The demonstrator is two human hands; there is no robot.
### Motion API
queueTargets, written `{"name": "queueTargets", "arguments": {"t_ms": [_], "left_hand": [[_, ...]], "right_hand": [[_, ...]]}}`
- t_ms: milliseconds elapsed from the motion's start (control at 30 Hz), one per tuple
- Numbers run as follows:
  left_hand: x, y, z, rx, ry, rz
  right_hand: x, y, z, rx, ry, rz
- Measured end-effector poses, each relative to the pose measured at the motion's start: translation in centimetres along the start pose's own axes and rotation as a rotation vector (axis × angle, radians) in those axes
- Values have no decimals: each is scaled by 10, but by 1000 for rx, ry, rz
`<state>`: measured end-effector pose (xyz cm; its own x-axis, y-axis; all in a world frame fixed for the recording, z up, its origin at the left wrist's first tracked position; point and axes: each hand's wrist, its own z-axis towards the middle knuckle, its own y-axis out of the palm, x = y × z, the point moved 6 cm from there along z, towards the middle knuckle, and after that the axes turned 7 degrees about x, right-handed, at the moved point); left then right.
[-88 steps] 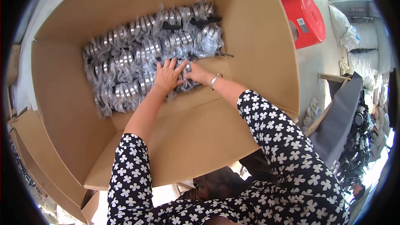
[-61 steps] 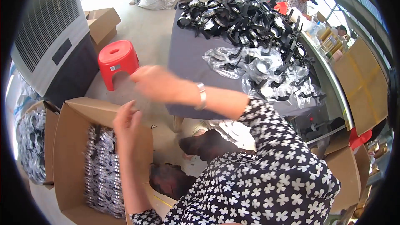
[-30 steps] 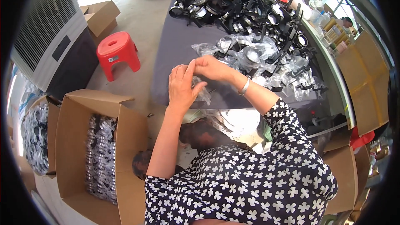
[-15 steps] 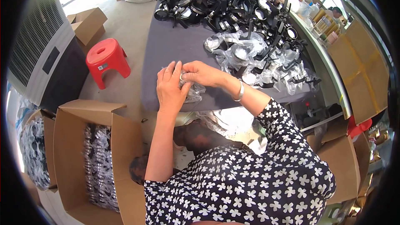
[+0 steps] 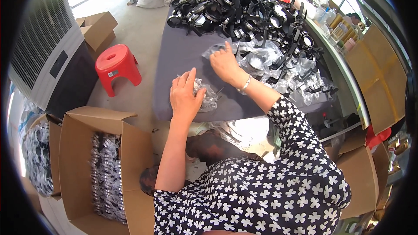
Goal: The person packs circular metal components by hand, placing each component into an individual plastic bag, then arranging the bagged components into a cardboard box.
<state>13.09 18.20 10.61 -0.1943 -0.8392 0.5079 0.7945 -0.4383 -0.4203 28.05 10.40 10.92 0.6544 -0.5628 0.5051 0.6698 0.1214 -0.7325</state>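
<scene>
My left hand (image 5: pixel 185 95) lies with its fingers stretched out over a black-and-silver piece in clear plastic (image 5: pixel 208 98) near the table's front edge. Farther right, my right hand (image 5: pixel 226 64) closes on the edge of a clear plastic bag (image 5: pixel 210 51), its index finger pointing forward; the hand hides part of the bag. Beside it lie several plastic-wrapped pieces (image 5: pixel 300 76) with black arms and round silver parts. Behind them is a big heap of unwrapped black pieces (image 5: pixel 244 11) with round silver rims, their exact kind unclear.
The table (image 5: pixel 180 48) has a grey cover. To my left stand an open carton (image 5: pixel 135 161) of wrapped pieces, a red stool (image 5: pixel 114 63) and a large grilled machine (image 5: pixel 41 39). Cartons (image 5: pixel 357 174) stand at the right. Two people sit at a bench (image 5: pixel 339 56) at the far right.
My right hand has left the wrapped piece by my left hand and moved right and forward to the plastic bags. One bag's edge has shifted left. My left hand stays on its piece.
</scene>
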Motion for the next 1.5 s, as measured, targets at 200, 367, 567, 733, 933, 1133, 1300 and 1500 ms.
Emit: {"name": "queueTargets", "arguments": {"t_ms": [200, 367, 567, 733, 933, 1133, 1300, 1500], "left_hand": [[1, 1, -1, 4, -57, 65], [6, 3, 5, -81, -83, 112], [-1, 3, 6, -63, -128, 166], [1, 5, 7, -37, -107, 156], [-2, 0, 5, -21, -130, 127], [-2, 2, 4, -11, -128, 117], [-8, -1, 1, 2, -119, 141], [-1, 3, 10, -35, -130, 97]], "right_hand": [[-26, -46, -9, -196, 35, 1219], [-34, -17, -27, -305, 412, 1685], [-33, -28, -21, -241, 217, 1531], [42, -69, 0, -21, 262, 359], [96, -16, -4, -389, 259, 46], [101, -33, 4, -195, 288, 195], [30, -71, 13, 17, 174, 772], [-20, -3, -15, -130, 303, 1405]]}}
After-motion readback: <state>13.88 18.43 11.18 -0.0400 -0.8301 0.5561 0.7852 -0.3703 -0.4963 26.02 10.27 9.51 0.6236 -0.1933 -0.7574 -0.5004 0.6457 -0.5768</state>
